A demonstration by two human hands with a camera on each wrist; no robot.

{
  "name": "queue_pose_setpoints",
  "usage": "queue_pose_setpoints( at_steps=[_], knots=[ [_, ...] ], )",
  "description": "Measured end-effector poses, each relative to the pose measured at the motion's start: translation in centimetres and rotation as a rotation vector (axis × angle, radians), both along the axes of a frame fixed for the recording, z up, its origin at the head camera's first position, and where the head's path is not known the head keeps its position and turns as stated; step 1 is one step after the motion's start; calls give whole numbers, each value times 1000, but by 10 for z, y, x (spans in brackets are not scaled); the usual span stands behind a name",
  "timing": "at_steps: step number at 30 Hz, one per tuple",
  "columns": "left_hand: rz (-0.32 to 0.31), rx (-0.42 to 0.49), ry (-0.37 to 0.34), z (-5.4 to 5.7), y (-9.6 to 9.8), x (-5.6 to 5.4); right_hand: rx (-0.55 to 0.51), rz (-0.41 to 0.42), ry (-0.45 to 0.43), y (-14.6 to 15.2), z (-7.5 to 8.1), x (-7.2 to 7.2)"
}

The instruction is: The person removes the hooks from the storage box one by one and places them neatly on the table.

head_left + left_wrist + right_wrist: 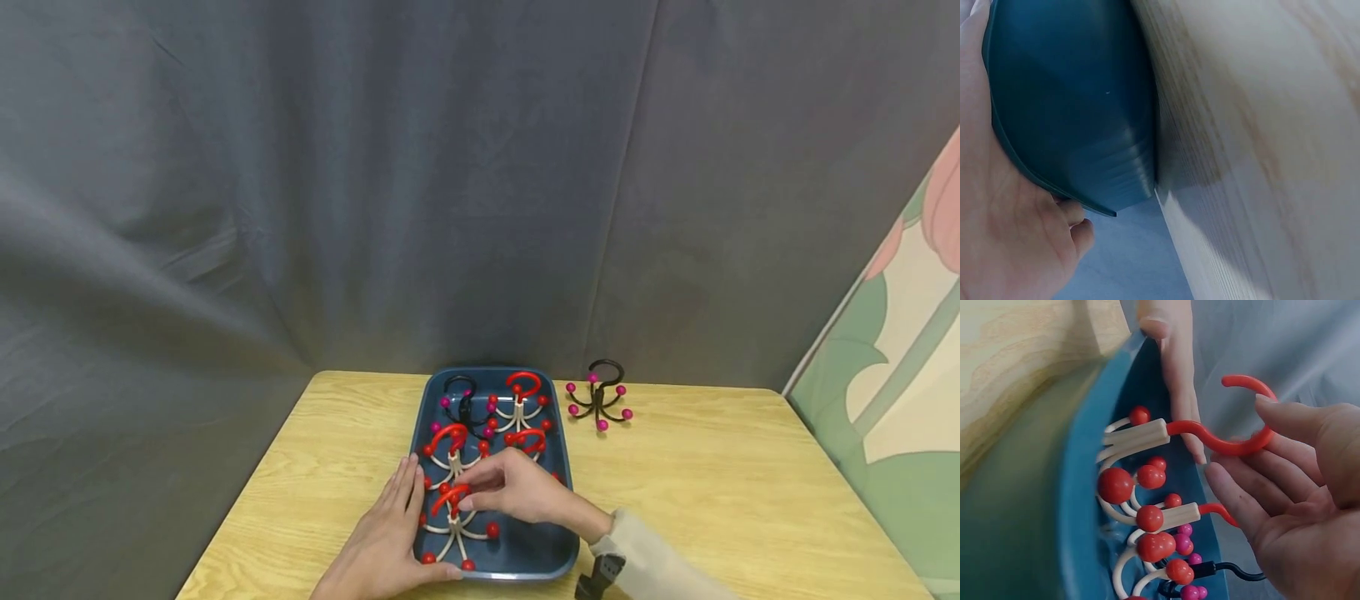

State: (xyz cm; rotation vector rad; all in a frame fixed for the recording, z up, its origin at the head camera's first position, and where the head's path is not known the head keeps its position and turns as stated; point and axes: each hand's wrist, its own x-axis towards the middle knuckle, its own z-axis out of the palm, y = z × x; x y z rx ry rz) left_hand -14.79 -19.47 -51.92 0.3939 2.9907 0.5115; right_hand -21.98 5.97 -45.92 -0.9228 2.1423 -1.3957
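Note:
A dark blue tray point(528, 554) holds several hanging hooks, each with curved arms tipped with balls. At the tray's front left, my right hand point(521, 487) pinches the red hook end of a cream-armed hanger point(454, 527) between thumb and fingers. That red curve point(1241, 449) shows clearly in the right wrist view, its ball-tipped arms down in the tray. My left hand point(382, 529) rests along the tray's left rim with straight fingers, thumb at the front corner. In the left wrist view, the palm point(1004, 231) lies against the tray's outer wall point(1072, 94).
A black hanger with pink balls point(598, 404) stands on the wooden table point(697, 492), right of the tray. Inside the tray, another black hanger point(465, 408) sits at back left and a red-hooked one point(520, 408) at back right. A grey curtain point(450, 208) hangs behind.

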Motion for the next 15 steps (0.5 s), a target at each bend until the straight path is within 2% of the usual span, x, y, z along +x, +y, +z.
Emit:
queue_pose_setpoints(
  at_steps=[4,15],
  knots=[
    [1,-3,-18,0,0,0,-7,-8,-14,0,-5,2],
    [-7,2,13,-1,-1,1,-57,-28,-15,-5,-7,4]
  ],
)
